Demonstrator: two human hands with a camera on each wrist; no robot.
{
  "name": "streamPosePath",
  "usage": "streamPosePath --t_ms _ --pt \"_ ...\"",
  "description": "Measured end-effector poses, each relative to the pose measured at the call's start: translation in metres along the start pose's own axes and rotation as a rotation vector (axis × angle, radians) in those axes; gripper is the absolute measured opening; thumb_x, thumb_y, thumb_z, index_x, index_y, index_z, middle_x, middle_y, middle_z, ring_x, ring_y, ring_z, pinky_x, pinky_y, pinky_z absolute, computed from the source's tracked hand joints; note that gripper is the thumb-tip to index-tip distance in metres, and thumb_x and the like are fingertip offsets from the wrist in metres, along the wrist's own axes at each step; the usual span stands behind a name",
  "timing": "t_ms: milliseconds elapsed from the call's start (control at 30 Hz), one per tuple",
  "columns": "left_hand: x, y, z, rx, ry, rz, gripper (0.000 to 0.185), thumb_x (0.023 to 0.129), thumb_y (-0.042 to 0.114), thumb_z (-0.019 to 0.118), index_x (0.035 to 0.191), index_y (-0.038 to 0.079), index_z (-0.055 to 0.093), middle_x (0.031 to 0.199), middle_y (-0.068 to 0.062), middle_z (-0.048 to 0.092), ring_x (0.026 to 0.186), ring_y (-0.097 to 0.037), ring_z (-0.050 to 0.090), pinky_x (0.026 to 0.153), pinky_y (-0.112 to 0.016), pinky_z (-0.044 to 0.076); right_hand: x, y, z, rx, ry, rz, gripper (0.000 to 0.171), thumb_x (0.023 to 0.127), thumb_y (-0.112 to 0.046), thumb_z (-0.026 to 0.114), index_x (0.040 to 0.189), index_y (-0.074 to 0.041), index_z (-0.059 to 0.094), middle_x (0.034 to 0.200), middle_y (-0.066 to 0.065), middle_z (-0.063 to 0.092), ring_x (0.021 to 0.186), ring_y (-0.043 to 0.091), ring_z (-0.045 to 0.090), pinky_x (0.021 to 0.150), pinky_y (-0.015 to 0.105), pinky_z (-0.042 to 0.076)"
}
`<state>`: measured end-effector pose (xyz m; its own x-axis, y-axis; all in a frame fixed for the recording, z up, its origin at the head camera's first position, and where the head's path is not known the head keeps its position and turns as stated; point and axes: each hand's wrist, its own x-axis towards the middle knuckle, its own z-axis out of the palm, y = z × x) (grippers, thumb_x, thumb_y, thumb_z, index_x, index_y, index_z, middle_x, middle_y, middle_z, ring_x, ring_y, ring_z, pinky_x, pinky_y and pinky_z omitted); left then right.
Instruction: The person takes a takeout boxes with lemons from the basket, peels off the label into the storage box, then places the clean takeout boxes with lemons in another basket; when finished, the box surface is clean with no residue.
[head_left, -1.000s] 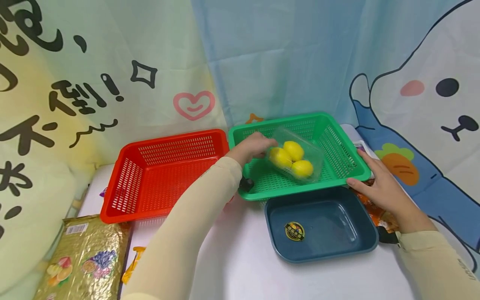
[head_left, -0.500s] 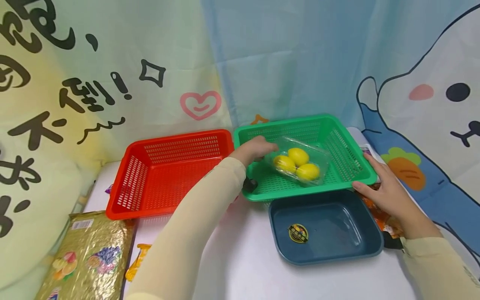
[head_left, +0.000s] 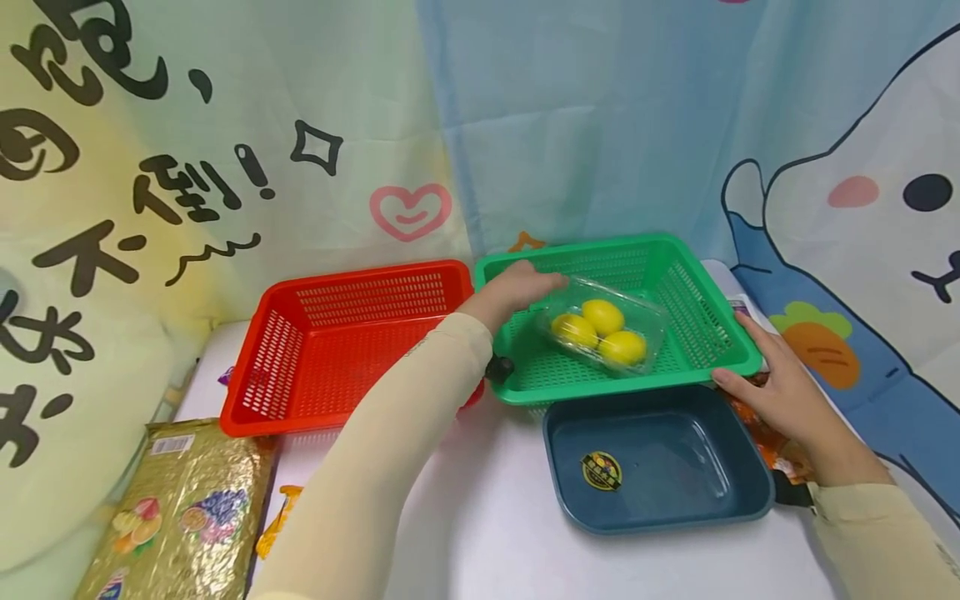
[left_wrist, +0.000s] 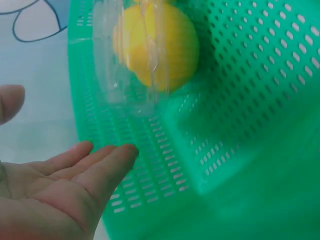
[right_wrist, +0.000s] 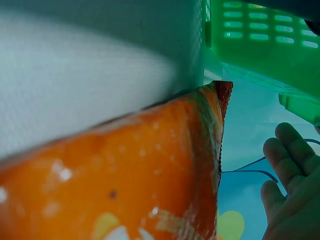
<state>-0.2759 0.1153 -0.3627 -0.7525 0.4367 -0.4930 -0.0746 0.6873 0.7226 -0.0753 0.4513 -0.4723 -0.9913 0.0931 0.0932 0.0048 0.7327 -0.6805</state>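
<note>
A clear plastic box (head_left: 654, 325) with three yellow lemons (head_left: 602, 317) inside lies in the green basket (head_left: 622, 387). My left hand (head_left: 517, 293) hovers over the basket's left part, fingers stretched toward the box's left end. In the left wrist view, the thumb and the straight fingers of that hand (left_wrist: 75, 185) stand apart, with a gap between them and the box. At the basket's right near corner rests my right hand (head_left: 787, 404), its thumb at the rim and fingers along the outer side. The right wrist view has this hand (right_wrist: 295, 175) with extended fingers.
To the left stands a red basket (head_left: 345, 367). A dark blue tray (head_left: 660, 475) sits in front of the green one. An orange packet (right_wrist: 125, 165) lies under my right hand. A gold package (head_left: 187, 508) and a small yellow-orange packet (head_left: 277, 521) are at the left.
My left hand has let go of the lemon box, which now lies lower in the green basket, and has lifted slightly away. The right hand stays at the corner. The head view has shifted slightly.
</note>
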Motion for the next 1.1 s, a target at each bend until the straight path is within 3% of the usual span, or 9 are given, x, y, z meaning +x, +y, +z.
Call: streamPosePath --t_ms 300,567,600,667,733,800,933,1100 --pt "-0.015 -0.003 -0.023 -0.016 0.08 0.028 0.082 0.101 0.056 0.059 0.164 0.012 0.031 0.171 -0.004 0.031 0.155 -0.026 0.037 0.126 -0.046 0.038 0.01 0.001 0.002 -0.003 -0.025 -0.032 0.094 0.099 -0.025 0.072 0.17 -0.014 0.01 0.16 0.041 0.022 0.122 0.056 0.041 0.066 -0.002 0.036" --pt "-0.035 -0.011 -0.043 0.034 0.164 0.05 0.089 0.099 0.058 0.06 0.168 0.016 0.022 0.173 -0.003 0.027 0.158 -0.027 0.032 0.126 -0.05 0.037 0.019 0.005 0.0 -0.035 -0.034 -0.044 0.096 0.099 -0.029 0.072 0.17 -0.018 0.008 0.159 0.042 0.023 0.124 0.056 0.038 0.067 0.0 0.036" --pt "-0.038 -0.013 -0.046 0.056 0.183 0.055 0.09 0.099 0.059 0.06 0.168 0.017 0.021 0.173 -0.003 0.027 0.158 -0.026 0.032 0.126 -0.05 0.038 0.02 0.006 -0.001 -0.049 -0.036 -0.046 0.096 0.099 -0.03 0.072 0.17 -0.018 0.008 0.16 0.042 0.023 0.126 0.057 0.037 0.072 0.007 0.045" --pt "-0.043 -0.016 -0.05 0.092 0.225 0.08 0.091 0.098 0.058 0.061 0.168 0.017 0.02 0.173 -0.003 0.028 0.157 -0.027 0.033 0.125 -0.051 0.039 0.021 0.007 -0.004 -0.083 -0.038 -0.05 0.097 0.099 -0.032 0.072 0.17 -0.018 0.008 0.161 0.042 0.022 0.128 0.059 0.034 0.086 0.032 0.057" --pt "-0.049 -0.02 -0.053 0.134 0.268 0.106 0.092 0.098 0.058 0.062 0.168 0.016 0.019 0.172 -0.004 0.031 0.155 -0.028 0.036 0.124 -0.051 0.04 0.021 0.008 -0.008 -0.125 -0.039 -0.048 0.097 0.098 -0.034 0.072 0.17 -0.017 0.009 0.162 0.041 0.021 0.132 0.061 0.031 0.096 0.064 0.051" --pt "-0.055 -0.024 -0.055 0.172 0.309 0.133 0.093 0.098 0.057 0.063 0.168 0.015 0.019 0.17 -0.005 0.034 0.153 -0.028 0.04 0.123 -0.051 0.042 0.02 0.009 -0.013 -0.159 -0.047 -0.044 0.098 0.098 -0.037 0.071 0.17 -0.015 0.008 0.163 0.042 0.019 0.134 0.063 0.026 0.094 0.086 0.033" --pt "-0.066 -0.035 -0.06 0.225 0.376 0.155 0.094 0.098 0.057 0.064 0.168 0.014 0.019 0.17 -0.005 0.035 0.151 -0.029 0.043 0.122 -0.052 0.042 0.02 0.008 -0.024 -0.256 -0.063 -0.02 0.1 0.099 -0.044 0.069 0.169 -0.009 0.007 0.163 0.044 0.015 0.138 0.067 0.021 0.099 0.09 0.025" --pt "-0.083 -0.059 -0.071 0.309 0.454 0.162 0.091 0.096 0.058 0.065 0.167 0.017 0.024 0.168 -0.003 0.037 0.15 -0.028 0.044 0.122 -0.051 0.044 0.021 0.002 -0.03 -0.34 -0.105 -0.003 0.103 0.099 -0.05 0.066 0.167 -0.003 0.005 0.156 0.049 0.017 0.135 0.066 0.021 0.096 0.09 0.028"
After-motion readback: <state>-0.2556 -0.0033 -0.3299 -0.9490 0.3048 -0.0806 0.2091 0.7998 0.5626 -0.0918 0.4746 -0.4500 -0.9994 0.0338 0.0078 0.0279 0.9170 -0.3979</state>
